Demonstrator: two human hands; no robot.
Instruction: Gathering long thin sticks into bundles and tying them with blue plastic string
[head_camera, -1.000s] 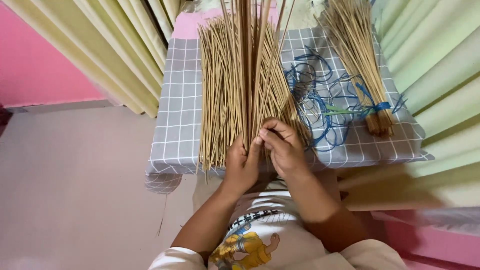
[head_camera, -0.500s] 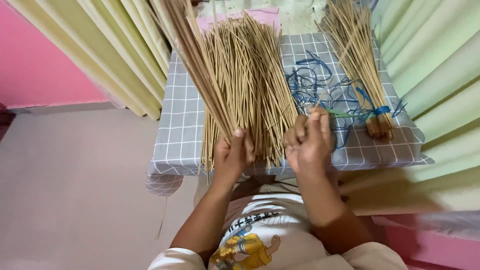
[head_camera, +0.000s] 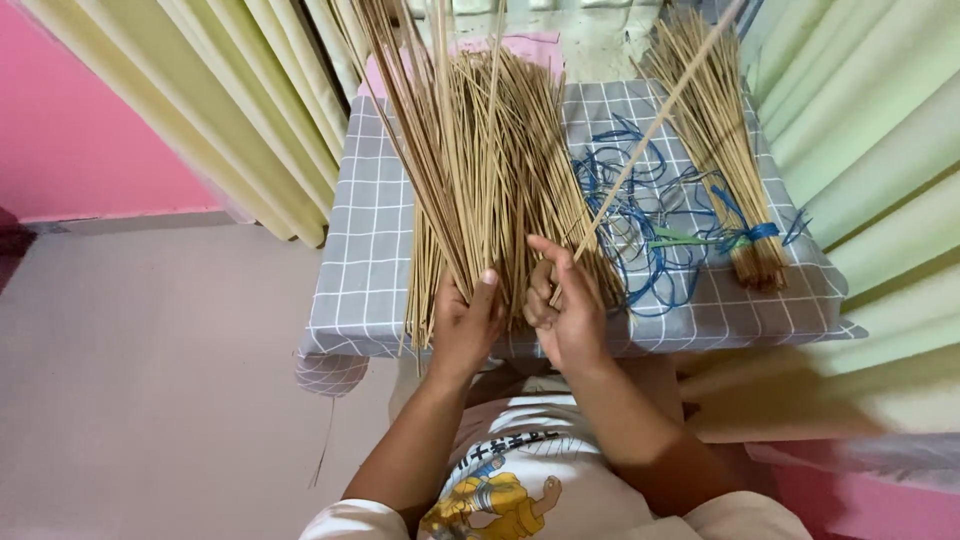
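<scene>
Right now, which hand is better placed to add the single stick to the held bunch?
The right hand. It already pinches the single stick, close beside the bunch. The left hand is full, gripping that bunch at its base, so it can probably only hold steady.

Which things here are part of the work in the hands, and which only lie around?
In use:
- left hand gripping a raised bunch of sticks
- right hand holding a single stick
- loose stick pile

Lying about:
- tied stick bundle
- blue strings
- checked cloth
- curtains
</scene>
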